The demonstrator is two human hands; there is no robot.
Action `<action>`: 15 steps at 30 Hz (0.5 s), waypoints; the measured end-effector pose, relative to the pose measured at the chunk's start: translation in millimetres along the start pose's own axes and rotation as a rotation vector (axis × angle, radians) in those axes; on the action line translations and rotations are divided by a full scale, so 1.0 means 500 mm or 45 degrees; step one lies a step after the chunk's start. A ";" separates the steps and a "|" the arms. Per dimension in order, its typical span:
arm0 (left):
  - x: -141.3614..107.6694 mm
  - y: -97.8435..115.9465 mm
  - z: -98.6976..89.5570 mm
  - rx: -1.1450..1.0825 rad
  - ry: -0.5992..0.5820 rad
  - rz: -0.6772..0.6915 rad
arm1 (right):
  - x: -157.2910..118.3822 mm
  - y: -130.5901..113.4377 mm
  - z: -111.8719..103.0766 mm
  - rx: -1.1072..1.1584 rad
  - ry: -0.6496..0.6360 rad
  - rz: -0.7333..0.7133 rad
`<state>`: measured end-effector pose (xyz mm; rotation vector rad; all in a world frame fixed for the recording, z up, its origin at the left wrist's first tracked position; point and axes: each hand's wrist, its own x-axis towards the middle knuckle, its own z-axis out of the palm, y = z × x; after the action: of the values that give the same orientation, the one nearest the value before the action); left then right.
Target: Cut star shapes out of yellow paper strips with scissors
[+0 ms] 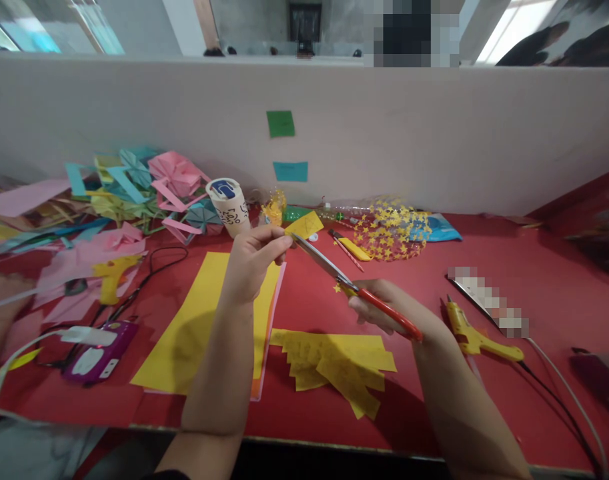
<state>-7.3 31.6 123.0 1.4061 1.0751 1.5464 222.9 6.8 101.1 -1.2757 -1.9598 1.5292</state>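
Observation:
My left hand [257,260] pinches a small piece of yellow paper [305,225] between thumb and fingers, above the table. In my right hand [384,303] are scissors [389,312] with red handles, my fingers closed round them. The scissor tips reach the yellow paper close to my left fingertips. Below my hands lies a fanned pile of yellow paper strips [334,363]. Large yellow sheets [209,320] lie under my left forearm, with orange and pinkish edges showing beneath. A small yellow star [337,289] is close to the scissor blades.
Folded paper shapes [177,173] crowd the back left. A yellow glue gun [115,275] and purple power strip [100,353] lie left; another glue gun [479,337] lies right. Toward the wall are a white cup-like roll [229,207], star-dotted clear wrap [391,230] and a yellow cutter [351,247].

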 end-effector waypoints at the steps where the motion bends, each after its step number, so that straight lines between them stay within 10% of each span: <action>1: 0.000 0.000 0.000 0.000 0.001 0.000 | 0.000 0.000 0.000 0.005 -0.003 -0.001; 15: 0.000 -0.008 -0.003 0.005 -0.013 -0.009 | 0.000 -0.003 -0.003 -0.002 0.004 0.003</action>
<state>-8.8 32.8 119.4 1.4101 1.0766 1.5310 223.1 7.6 102.9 -1.2812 -1.9588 1.5259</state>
